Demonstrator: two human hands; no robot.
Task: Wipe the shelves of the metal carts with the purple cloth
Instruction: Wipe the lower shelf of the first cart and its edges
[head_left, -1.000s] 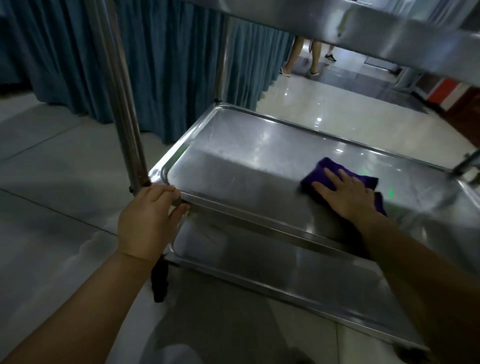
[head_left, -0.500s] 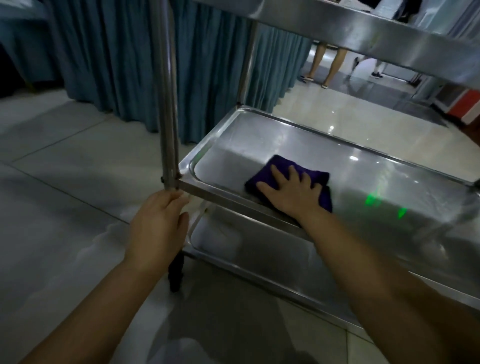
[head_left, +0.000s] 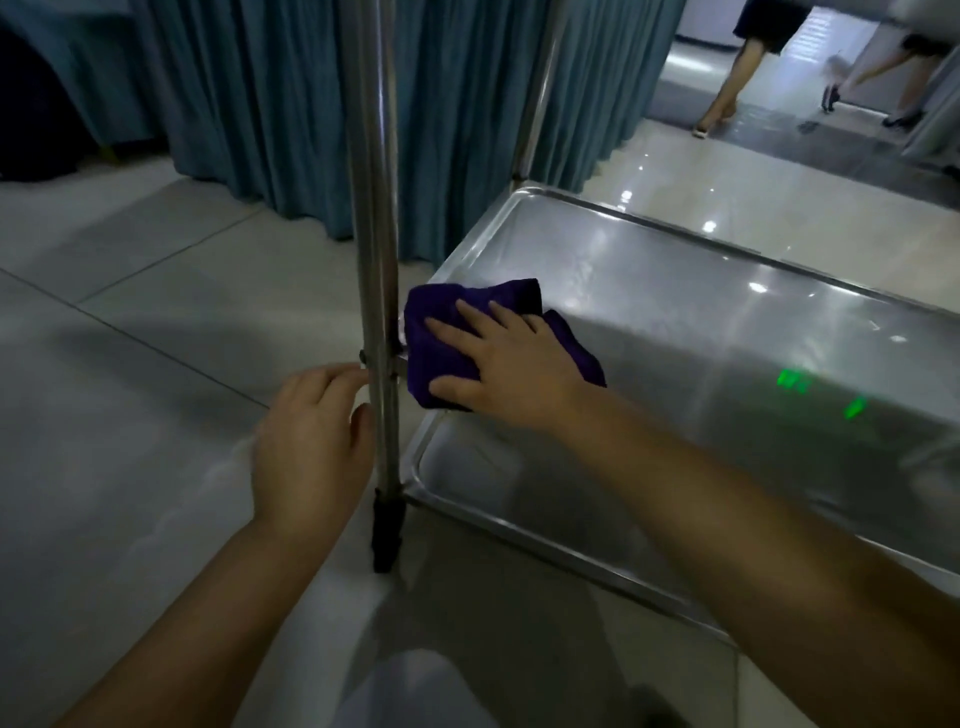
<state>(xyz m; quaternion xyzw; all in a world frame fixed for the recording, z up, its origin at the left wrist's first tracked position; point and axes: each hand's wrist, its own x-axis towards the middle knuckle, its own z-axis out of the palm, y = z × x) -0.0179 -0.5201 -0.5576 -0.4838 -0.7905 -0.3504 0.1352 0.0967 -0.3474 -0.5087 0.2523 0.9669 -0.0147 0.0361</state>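
Under the flat, spread fingers (head_left: 470, 317) of the right hand (head_left: 511, 364), the purple cloth (head_left: 441, 343) sits bunched at the middle shelf (head_left: 675, 291) corner beside the post (head_left: 376, 260), which the left hand (head_left: 311, 441) loosely touches; pressing evenly into that corner seam would likely clean it best.

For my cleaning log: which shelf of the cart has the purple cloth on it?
The middle shelf: the right hand presses the purple cloth on its near-left corner. The bottom shelf below carries no cloth.
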